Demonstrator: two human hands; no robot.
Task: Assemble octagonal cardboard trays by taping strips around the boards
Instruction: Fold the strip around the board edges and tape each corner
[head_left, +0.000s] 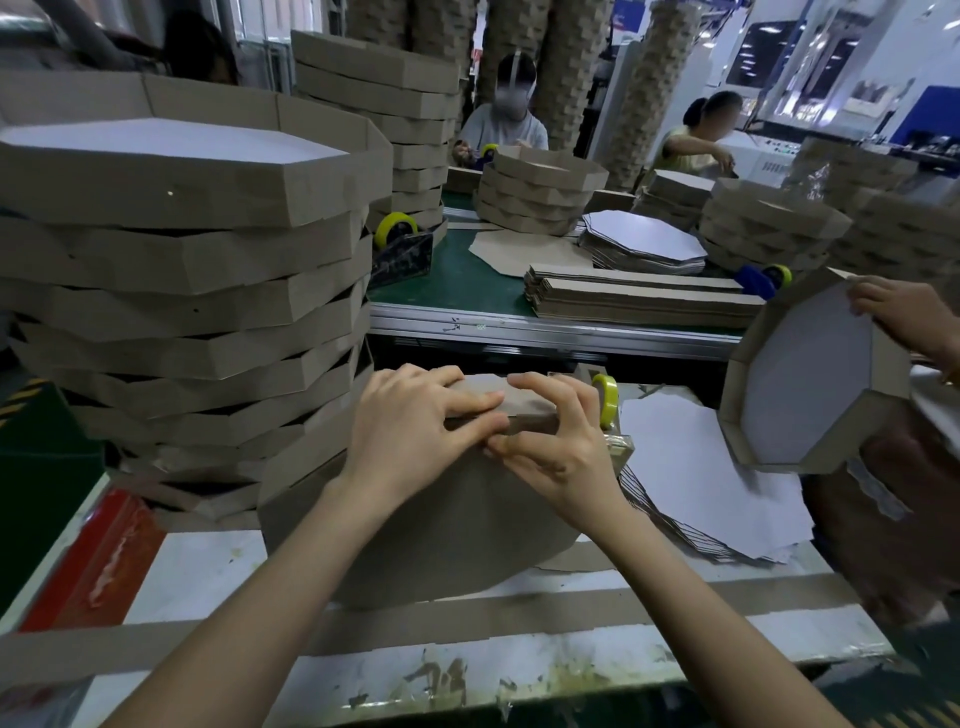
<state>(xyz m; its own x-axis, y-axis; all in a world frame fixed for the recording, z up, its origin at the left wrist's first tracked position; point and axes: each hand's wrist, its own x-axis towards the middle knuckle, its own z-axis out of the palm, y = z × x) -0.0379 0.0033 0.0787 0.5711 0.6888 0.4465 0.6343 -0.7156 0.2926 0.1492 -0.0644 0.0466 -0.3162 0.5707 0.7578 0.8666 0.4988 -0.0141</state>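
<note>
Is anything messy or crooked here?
Yes. The tall stack of trays on the left is crooked: the trays sit twisted against each other with corners poking out, and the lowest ones look squashed. The pile of white boards on the right lies fanned out instead of squared up.

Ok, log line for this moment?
left hand: presses brown cardboard strip | right hand: pinches strip | brown octagonal cardboard tray: bottom-up under hands | yellow tape roll: beside right hand

Tray stack (182, 312) walls off the left; tape roll (607, 400) sits tight on the right (a neighbour's tilted tray (810, 384) looms beyond); passing room over the tabletop (208, 566) near-left, a long strip (519, 618) crossing the front.
</note>
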